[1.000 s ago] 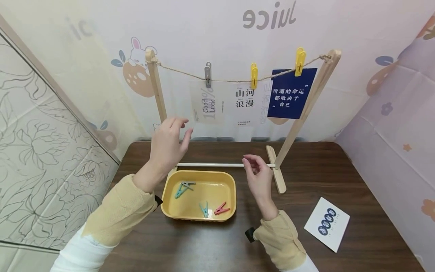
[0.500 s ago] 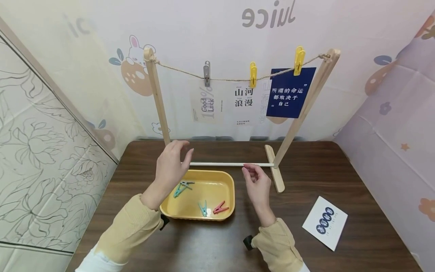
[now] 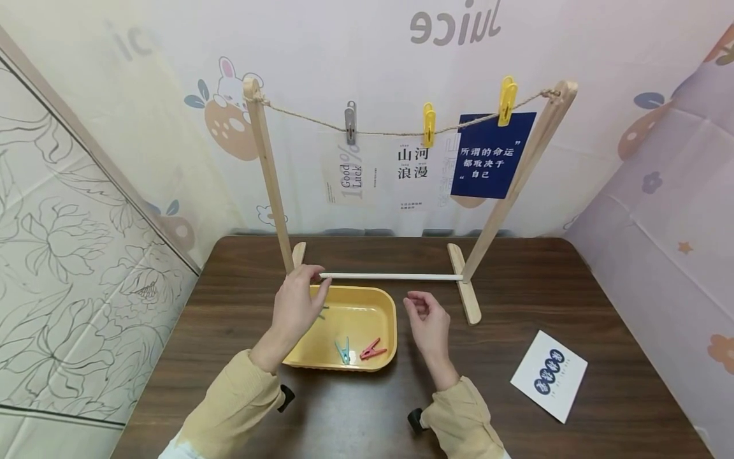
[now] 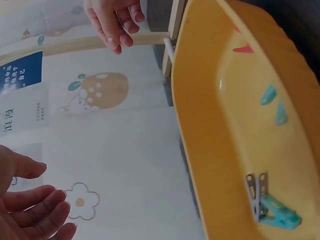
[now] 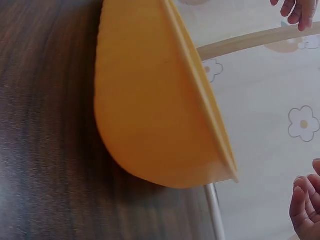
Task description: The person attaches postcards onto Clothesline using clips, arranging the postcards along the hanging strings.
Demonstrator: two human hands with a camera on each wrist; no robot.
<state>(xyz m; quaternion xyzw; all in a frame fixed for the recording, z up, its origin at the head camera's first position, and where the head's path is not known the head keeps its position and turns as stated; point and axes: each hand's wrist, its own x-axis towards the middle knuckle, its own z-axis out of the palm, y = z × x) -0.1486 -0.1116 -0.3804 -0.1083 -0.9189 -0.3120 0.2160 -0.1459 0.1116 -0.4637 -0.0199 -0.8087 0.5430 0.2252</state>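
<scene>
My left hand (image 3: 295, 306) hovers over the left part of a yellow tub (image 3: 394, 322), fingers loosely bent, holding nothing. To the tub's right, my right hand (image 3: 429, 324) hangs with loosely curled fingers, also holding nothing. Inside the tub lie a teal clothespin (image 3: 345, 352) and a red clothespin (image 3: 374, 349). A grey clothespin (image 4: 256, 195) and another teal clothespin (image 4: 281, 214) show under my left hand in the left wrist view. A grey clothespin (image 3: 350, 121) and two yellow clothespins (image 3: 429, 125) grip the rope, with a "Good Luck" card (image 3: 346, 182), a white card (image 3: 411, 188) and a blue card (image 3: 487, 185) hanging there.
Wooden uprights (image 3: 268, 172) carry the rope (image 3: 309, 119) behind the tub. A white rod (image 3: 390, 276) runs low between their feet, and one wooden foot (image 3: 467, 299) reaches forward. On the right of the brown table (image 3: 619, 306) lies a white card (image 3: 564, 392) with dark round prints.
My left hand has come down from near the left upright to over the tub. My right hand has dropped slightly toward me. The hanging cards stay in place.
</scene>
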